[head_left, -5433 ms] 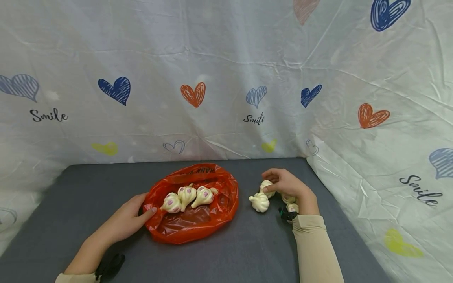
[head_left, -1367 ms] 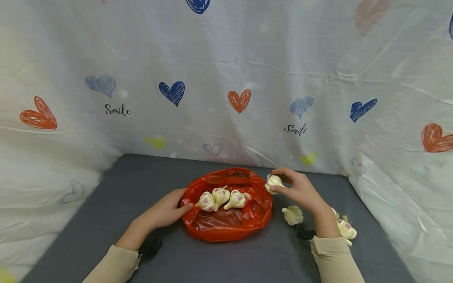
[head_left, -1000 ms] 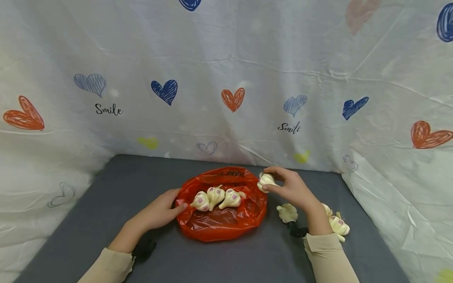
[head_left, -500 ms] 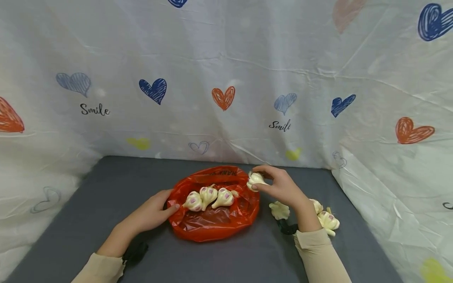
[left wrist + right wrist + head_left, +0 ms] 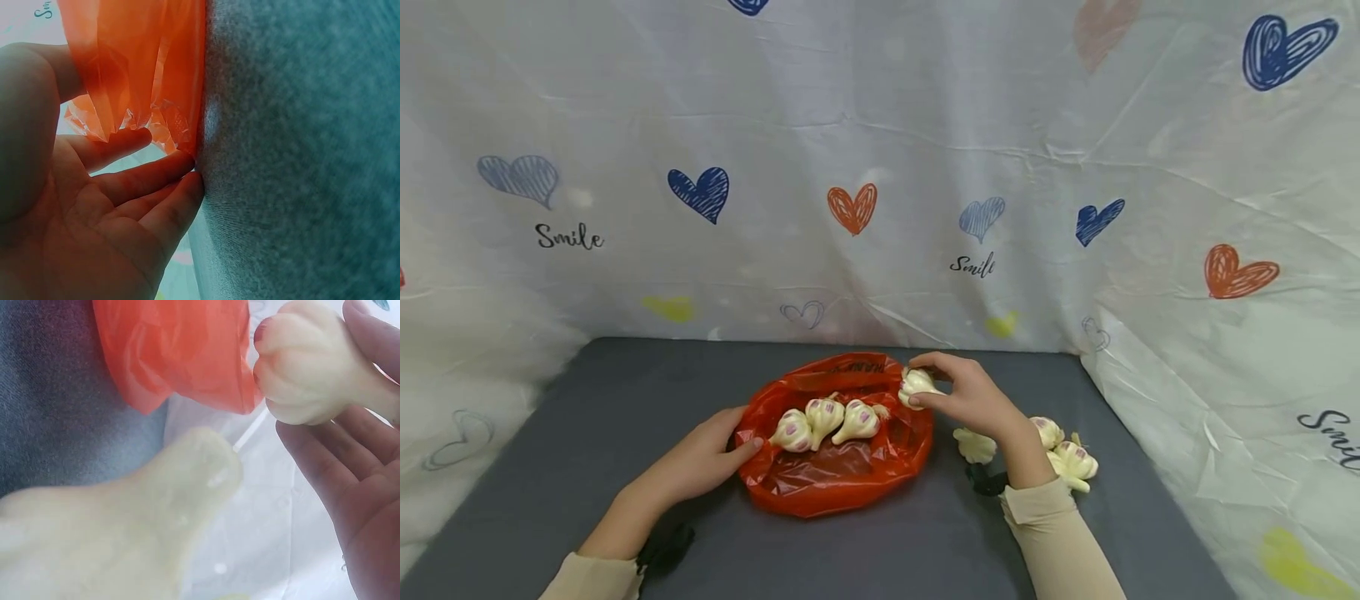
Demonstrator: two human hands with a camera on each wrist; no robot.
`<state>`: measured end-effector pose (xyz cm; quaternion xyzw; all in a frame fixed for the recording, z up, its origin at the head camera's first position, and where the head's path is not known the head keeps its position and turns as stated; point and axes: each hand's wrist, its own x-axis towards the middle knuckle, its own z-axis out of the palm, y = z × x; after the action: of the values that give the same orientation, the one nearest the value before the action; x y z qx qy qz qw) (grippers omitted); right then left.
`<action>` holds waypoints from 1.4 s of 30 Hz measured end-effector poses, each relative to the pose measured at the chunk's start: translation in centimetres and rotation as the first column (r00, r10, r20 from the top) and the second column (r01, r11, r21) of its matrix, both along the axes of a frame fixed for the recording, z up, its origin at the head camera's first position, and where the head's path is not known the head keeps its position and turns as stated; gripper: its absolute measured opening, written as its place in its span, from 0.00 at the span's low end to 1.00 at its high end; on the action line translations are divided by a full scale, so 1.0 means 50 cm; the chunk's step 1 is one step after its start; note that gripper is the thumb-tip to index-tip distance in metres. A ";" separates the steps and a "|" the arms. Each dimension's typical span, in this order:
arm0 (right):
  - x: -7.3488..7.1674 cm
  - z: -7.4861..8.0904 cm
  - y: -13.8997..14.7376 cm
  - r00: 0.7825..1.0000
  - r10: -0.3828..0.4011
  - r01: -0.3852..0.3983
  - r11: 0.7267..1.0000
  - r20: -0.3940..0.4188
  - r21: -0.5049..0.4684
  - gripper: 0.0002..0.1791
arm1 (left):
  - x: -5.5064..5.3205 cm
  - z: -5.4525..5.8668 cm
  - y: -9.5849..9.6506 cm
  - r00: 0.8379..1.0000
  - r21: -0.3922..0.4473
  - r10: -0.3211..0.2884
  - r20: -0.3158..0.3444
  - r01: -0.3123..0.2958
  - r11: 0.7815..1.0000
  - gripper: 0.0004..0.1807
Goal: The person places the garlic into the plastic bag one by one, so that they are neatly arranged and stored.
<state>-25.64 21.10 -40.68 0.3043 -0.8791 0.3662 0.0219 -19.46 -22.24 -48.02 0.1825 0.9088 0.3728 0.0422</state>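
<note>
"What is the right hand (image 5: 967,398) holding?"
"It's gripping a garlic bulb (image 5: 917,388) between thumb and fingers, beside the right edge of the red bag (image 5: 816,483). The bulb is looking creamy, plump and ridged, and is showing reddish patches."
"And the left hand (image 5: 702,460)?"
"It's pinching the bag's left rim. Three purple-marked bulbs (image 5: 824,417) are lying inside, side by side."

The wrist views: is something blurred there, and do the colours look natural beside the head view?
Right wrist view: the nearest garlic bulb is blurred, the held bulb looks sharper; left wrist view: a bluish-green cast, the left hand looks dark; the bag appears orange in both, but red in the head view.
</note>
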 end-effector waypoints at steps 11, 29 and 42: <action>0.001 -0.010 -0.029 0.998 0.062 -0.062 0.998 -0.001 0.020 0.28 | 0.000 0.001 -0.005 1.000 -0.005 0.006 0.009 -0.005 1.000 0.39; 0.003 -0.019 -0.049 0.995 0.095 -0.092 0.993 -0.028 0.071 0.27 | 0.006 0.004 -0.003 1.000 -0.013 0.001 -0.018 -0.001 1.000 0.37; -0.004 -0.040 -0.055 0.995 0.089 -0.091 0.995 0.049 0.046 0.29 | 0.004 0.008 0.000 1.000 -0.017 -0.001 -0.020 0.000 1.000 0.37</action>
<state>-25.87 18.34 -42.68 0.3354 -0.8734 0.3524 -0.0224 -19.26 -22.22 -47.63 0.1860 0.9122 0.3634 0.0349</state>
